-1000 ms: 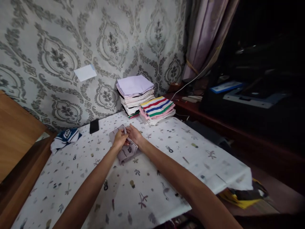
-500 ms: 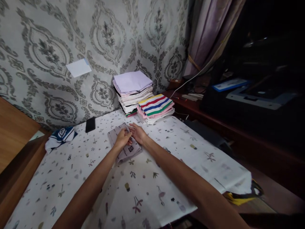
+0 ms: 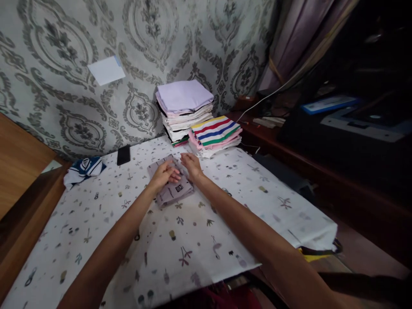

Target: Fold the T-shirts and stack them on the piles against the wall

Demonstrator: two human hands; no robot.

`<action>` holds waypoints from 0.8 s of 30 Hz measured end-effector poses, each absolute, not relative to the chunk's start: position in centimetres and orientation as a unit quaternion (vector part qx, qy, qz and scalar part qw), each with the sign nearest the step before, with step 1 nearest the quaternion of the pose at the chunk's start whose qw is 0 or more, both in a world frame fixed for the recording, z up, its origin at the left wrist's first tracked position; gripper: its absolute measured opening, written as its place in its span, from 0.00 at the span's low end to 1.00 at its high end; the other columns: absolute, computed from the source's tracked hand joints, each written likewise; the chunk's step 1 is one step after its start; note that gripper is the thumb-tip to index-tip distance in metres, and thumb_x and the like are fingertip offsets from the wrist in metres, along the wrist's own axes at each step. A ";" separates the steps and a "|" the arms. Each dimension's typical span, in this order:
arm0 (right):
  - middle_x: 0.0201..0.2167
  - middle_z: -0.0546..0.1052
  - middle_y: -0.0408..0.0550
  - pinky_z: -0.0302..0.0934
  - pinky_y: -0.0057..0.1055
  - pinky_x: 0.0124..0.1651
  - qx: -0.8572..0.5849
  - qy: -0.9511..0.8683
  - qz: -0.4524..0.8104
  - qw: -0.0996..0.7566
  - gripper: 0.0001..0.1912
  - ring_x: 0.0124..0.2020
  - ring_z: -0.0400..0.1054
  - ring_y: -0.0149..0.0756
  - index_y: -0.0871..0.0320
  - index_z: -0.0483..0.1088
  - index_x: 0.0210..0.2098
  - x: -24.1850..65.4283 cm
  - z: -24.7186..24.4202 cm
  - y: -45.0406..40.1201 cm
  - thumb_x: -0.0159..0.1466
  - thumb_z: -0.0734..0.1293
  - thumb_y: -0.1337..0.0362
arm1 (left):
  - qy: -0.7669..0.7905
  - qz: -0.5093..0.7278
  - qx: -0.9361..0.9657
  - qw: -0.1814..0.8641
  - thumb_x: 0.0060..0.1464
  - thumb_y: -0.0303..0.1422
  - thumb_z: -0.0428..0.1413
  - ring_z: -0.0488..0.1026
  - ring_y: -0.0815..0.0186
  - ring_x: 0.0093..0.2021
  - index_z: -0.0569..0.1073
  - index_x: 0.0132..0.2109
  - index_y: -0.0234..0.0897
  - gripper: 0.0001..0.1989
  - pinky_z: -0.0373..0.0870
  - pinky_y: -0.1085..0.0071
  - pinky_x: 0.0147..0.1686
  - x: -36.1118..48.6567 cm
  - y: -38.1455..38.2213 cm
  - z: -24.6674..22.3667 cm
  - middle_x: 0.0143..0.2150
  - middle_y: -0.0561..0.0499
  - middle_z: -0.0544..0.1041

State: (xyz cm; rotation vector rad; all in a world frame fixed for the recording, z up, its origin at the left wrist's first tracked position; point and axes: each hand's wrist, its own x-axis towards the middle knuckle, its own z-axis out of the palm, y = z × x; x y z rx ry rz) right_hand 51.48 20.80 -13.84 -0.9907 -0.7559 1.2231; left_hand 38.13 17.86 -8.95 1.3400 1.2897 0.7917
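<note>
A folded mauve-grey cloth (image 3: pixel 170 195) with dark printed lettering and a small square mark lies flat on the patterned sheet. My left hand (image 3: pixel 164 175) is over its middle, palm turned inward and fingers loosely spread, gripping nothing. At the cloth's right edge is my right hand (image 3: pixel 192 166), its fingers stretched out and nothing seen in them. Whether either hand touches the cloth is hard to tell. Behind them stand a tall stack of folded clothes (image 3: pixel 185 96), lilac on top, and a lower stack topped by a striped cloth (image 3: pixel 216 131).
A black phone (image 3: pixel 123 155) lies on the printed sheet (image 3: pixel 128 231) near the wall. Left of it is a crumpled blue and white cloth (image 3: pixel 84 168). A wooden board (image 3: pixel 24 171) borders the left side. A white cable (image 3: pixel 273 96) runs over the dark furniture at right.
My hands have drawn apart a little, and the fingers of the left hand have opened out. The cloth stays in place on the sheet. The camera view has tilted down slightly.
</note>
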 end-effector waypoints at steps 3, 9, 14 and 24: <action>0.44 0.79 0.46 0.59 0.39 0.59 -0.457 -0.487 0.446 0.597 0.12 0.51 0.70 0.40 0.55 0.75 0.43 50.5 -12.4 20.8 0.62 0.63 0.63 | 0.521 0.347 0.685 0.373 0.60 0.27 0.50 0.78 0.61 0.39 0.74 0.50 0.36 0.13 0.75 0.65 0.42 35.7 16.5 -8.1 0.38 0.47 0.78; 0.64 0.67 0.56 0.47 0.39 0.68 -0.512 -0.768 0.244 0.298 0.22 0.67 0.56 0.42 0.62 0.67 0.60 47.3 -11.6 20.8 0.69 0.58 0.63 | 0.446 0.147 0.869 0.158 0.64 0.41 0.50 0.58 0.50 0.69 0.62 0.65 0.35 0.27 0.51 0.49 0.67 33.2 11.4 -10.8 0.68 0.36 0.64; 0.70 0.56 0.57 0.37 0.47 0.71 -0.550 -0.776 0.205 0.230 0.26 0.73 0.43 0.44 0.62 0.60 0.66 47.7 -13.8 20.6 0.70 0.57 0.62 | 0.432 0.071 0.894 0.096 0.66 0.46 0.44 0.42 0.54 0.74 0.52 0.71 0.38 0.32 0.42 0.49 0.70 31.5 8.4 -13.6 0.74 0.39 0.49; 0.71 0.54 0.57 0.36 0.45 0.71 -0.549 -0.785 0.197 0.208 0.27 0.73 0.41 0.43 0.63 0.59 0.66 47.9 -14.4 21.1 0.71 0.54 0.58 | 0.419 0.094 0.900 -0.077 0.60 0.19 0.43 0.71 0.57 0.42 0.72 0.54 0.36 0.20 0.69 0.59 0.42 28.9 3.4 -12.0 0.42 0.42 0.75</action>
